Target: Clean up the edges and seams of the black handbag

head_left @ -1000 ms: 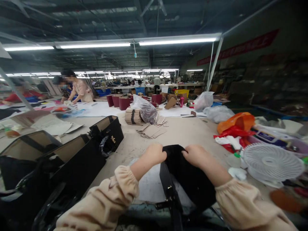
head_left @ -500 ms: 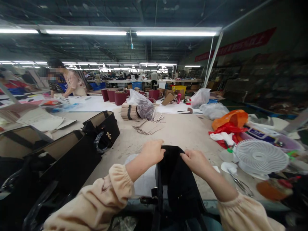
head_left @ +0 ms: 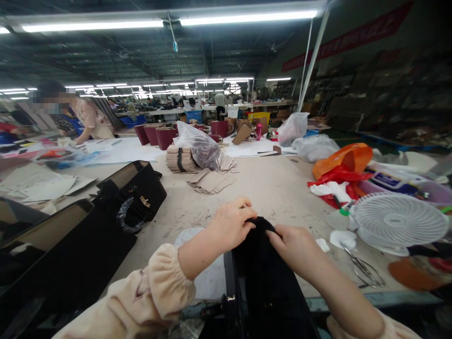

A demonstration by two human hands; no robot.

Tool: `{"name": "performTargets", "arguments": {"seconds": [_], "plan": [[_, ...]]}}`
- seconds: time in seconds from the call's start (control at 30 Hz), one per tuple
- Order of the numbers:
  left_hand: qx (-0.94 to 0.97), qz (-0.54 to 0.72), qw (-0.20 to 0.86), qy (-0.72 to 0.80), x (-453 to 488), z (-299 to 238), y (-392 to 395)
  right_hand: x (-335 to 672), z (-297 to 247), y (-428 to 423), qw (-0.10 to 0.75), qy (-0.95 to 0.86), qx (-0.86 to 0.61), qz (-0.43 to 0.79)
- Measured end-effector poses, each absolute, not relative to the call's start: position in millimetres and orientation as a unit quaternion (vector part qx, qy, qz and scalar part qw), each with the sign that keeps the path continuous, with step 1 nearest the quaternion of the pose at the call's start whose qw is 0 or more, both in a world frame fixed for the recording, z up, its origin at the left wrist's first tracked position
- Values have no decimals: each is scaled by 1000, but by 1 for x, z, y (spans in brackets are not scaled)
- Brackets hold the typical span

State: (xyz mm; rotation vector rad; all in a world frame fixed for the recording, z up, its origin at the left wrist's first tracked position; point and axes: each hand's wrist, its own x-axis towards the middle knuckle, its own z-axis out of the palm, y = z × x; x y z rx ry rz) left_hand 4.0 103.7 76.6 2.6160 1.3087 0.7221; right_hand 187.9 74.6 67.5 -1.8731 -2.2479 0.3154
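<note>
**Worktop crowded at both sides, bag gripped by its rim**

The worktop spans the middle of the frame. Black standing bags take up the left and lower left; swinging the held work that way could bump them.

The bag is at lower centre, partly over the worktop's front edge. What supports it below is out of view; if little does, its weight could drag the rim from the fingers.

A white ribbed disc lies at right, well apart from the bag.

The left hand has its thumb and fingers bent onto the rim's far end, a hold near the very edge that could slip if pulled hard. The right hand pinches just beside it, thumb pressed on the black material, other fingers partly hidden. Uneven tension between the two could crease that material.

Scissors lie at lower right; a wide sweep of the right arm could knock them.
</note>
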Motion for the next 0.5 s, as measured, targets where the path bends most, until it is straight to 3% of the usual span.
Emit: {"name": "performTargets", "arguments": {"seconds": [0.27, 0.5], "plan": [[885, 215, 72, 405, 11, 74, 117, 196, 61, 74, 129, -767, -621, 100], [861, 255, 99, 429, 16, 71, 116, 203, 60, 82, 268, -774, -569, 70]]}}
